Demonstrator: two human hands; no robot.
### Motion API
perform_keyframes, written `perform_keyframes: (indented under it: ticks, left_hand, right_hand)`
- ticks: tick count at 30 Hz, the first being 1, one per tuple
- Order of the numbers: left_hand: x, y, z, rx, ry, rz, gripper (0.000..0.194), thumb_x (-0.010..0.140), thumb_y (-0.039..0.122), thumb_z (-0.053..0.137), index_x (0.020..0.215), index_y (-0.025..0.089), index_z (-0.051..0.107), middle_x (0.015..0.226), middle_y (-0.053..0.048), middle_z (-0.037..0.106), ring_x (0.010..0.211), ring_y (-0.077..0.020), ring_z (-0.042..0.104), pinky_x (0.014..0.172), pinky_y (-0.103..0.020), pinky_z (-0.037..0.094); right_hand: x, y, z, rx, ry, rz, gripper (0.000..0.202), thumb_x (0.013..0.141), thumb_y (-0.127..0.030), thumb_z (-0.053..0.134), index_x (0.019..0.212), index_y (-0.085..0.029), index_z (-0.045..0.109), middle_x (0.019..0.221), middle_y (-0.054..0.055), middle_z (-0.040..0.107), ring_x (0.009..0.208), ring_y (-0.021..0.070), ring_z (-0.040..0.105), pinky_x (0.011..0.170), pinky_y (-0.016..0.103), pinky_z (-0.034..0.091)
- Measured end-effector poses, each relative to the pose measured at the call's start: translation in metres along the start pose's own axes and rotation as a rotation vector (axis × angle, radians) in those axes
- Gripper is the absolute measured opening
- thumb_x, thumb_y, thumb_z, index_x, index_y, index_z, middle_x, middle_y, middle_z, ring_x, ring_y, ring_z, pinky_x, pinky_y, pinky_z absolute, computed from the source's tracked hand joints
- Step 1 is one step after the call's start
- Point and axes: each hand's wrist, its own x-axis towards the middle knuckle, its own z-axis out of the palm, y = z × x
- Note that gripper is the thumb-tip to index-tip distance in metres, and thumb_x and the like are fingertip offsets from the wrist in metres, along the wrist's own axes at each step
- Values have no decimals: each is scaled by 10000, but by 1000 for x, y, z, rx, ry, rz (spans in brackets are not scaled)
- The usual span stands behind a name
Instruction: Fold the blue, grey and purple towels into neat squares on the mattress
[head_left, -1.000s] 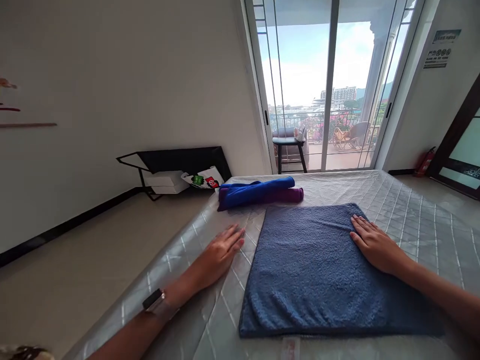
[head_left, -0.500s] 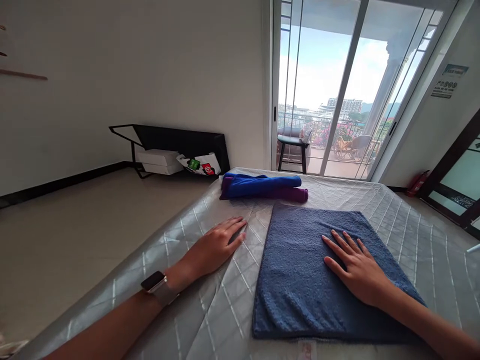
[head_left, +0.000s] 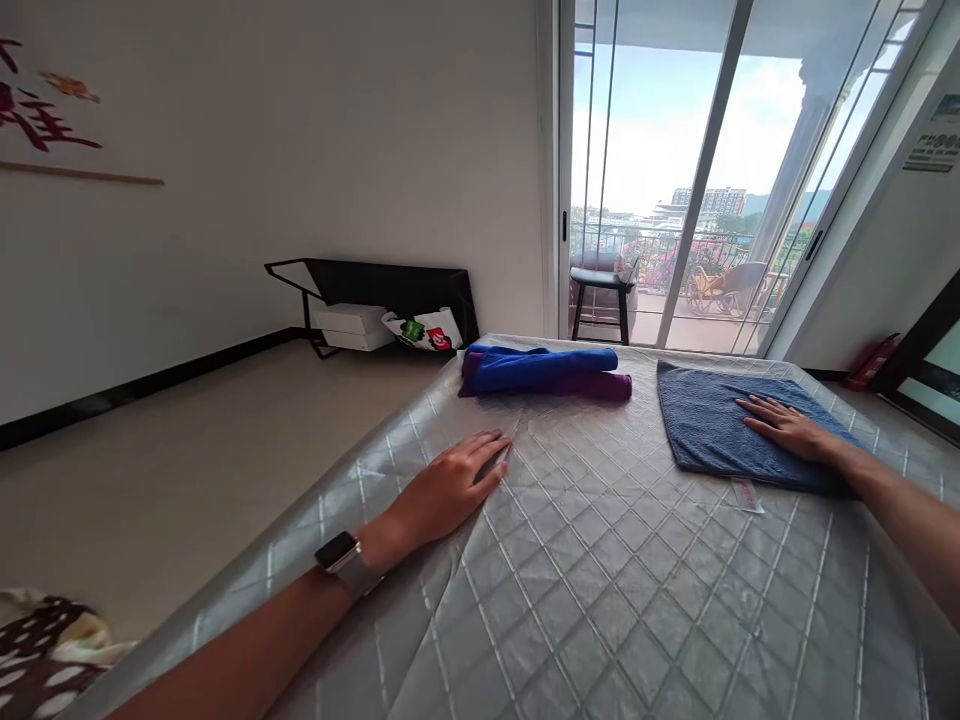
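Left hand rests released, fingers extended, near the left edge of the silver-grey quilted mattress. A bright-blue cloth roll and a purple cloth roll lie together by the far edge, toward its left corner. A slate-blue rectangular plush towel lies spread toward the far right corner; right hand presses flat upon it, ungripping.

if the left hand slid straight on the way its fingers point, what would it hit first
Most likely the purple rolled cloth: the left hand points towards it across the quilted cover. Depth is hard to judge from this one view.
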Motion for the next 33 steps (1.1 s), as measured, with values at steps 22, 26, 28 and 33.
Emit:
perform_keyframes:
  ticks: [22,26,28,33]
  left_hand:
    - [1,1,1,5,28,11,510,977,430,350,1365,176,563,1474,-111,530,1375,-234,464,1162,-419,354]
    - [0,1,2,2,46,15,479,975,418,368,1344,199,579,1459,-106,548,1363,-239,480,1158,-441,357]
    - [0,1,2,5,51,17,472,975,416,371,1340,205,583,1453,-108,553,1362,-248,482,1154,-453,362]
    - [0,3,1,40,46,19,468,975,394,385,1347,180,573,1454,-123,548,1358,-259,483,1146,-450,371]
  right_hand:
    - [31,-104,-23,281,323,-89,624,927,-574,238,1263,-236,642,1360,124,621,1187,312,606,1034,467,437]
    - [64,-190,-12,242,252,-238,519,927,-399,490,1373,-139,541,1384,138,599,1237,285,580,1035,407,453]
    - [76,-222,-7,241,279,-217,574,894,-379,579,1413,-150,493,1411,144,571,1272,292,550,1056,415,442]
    - [93,-262,-14,321,397,-108,671,877,-260,575,1503,-151,361,1459,159,504,1349,299,463,1098,418,395]
